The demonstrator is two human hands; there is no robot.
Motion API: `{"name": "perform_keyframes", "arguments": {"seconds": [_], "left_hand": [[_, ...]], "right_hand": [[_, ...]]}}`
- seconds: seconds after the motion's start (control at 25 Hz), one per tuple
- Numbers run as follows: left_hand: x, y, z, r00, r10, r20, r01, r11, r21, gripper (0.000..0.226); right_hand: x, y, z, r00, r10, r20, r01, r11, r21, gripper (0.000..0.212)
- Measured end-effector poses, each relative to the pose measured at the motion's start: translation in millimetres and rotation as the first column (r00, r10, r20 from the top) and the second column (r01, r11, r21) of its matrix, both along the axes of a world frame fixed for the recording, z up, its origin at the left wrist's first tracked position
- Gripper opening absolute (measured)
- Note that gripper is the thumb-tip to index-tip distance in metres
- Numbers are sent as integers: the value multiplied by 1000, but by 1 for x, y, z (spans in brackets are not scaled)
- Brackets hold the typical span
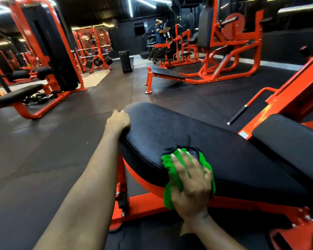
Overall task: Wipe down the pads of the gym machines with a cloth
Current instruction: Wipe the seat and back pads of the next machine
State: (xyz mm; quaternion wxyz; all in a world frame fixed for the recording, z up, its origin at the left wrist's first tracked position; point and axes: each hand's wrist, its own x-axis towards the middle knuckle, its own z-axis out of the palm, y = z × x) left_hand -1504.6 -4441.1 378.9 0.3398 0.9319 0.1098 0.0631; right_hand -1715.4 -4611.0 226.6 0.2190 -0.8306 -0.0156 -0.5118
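Head view shows the right hand (190, 181) pressing a green cloth (167, 160) with spread fingers on the near edge of the black seat pad (170, 129), while the left hand (118, 121) curls round the pad's far end. The cloth hangs partly off that edge, so a hard push may make it slip down to the floor (43, 159).
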Motion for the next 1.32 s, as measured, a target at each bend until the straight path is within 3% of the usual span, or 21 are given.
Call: {"name": "perform_keyframes", "arguments": {"seconds": [0.12,0.24,0.32,0.44,0.6,0.68,0.76,0.88,0.96,1.08,1.16,1.32], "left_hand": [[-4,-3,0,1000,14,11,-14,1000,5,50],[-4,-5,-3,999,-4,33,3,999,33,50],[-1,-3,-5,999,31,39,-31,999,16,51],[4,0,-7,999,42,30,-43,999,33,53],[-3,0,-7,999,37,38,-39,998,48,53],[-14,-2,-3,997,60,55,-62,997,37,50],[-29,-6,6,995,90,52,-97,984,150,48],[-61,-40,16,998,8,62,-35,893,449,46],[-92,-81,2,971,-224,79,144,819,555,39],[-138,-145,-37,868,-496,-11,380,650,657,32],[-156,-172,-60,826,-561,-52,434,575,694,31],[-171,-212,-98,812,-577,-95,450,513,731,35]], "right_hand": [[2,-69,-31,996,-68,-58,78,977,201,32],[10,-76,-23,971,-213,-106,238,877,418,36],[15,-25,6,974,-218,-58,222,885,410,36],[11,37,30,997,-78,-5,76,958,276,34],[8,-12,-6,997,-44,59,34,984,172,35],[9,-57,-36,990,-141,30,128,957,260,33],[10,-98,-55,974,-225,-11,208,884,419,34],[19,-97,-42,937,-331,-111,330,735,593,34],[15,-68,-29,960,-277,-41,257,813,523,31],[10,-76,-39,994,-106,11,93,918,386,31],[10,-101,-54,994,-110,-7,105,928,358,32],[13,-147,-79,984,-179,-24,173,902,396,34]]}}
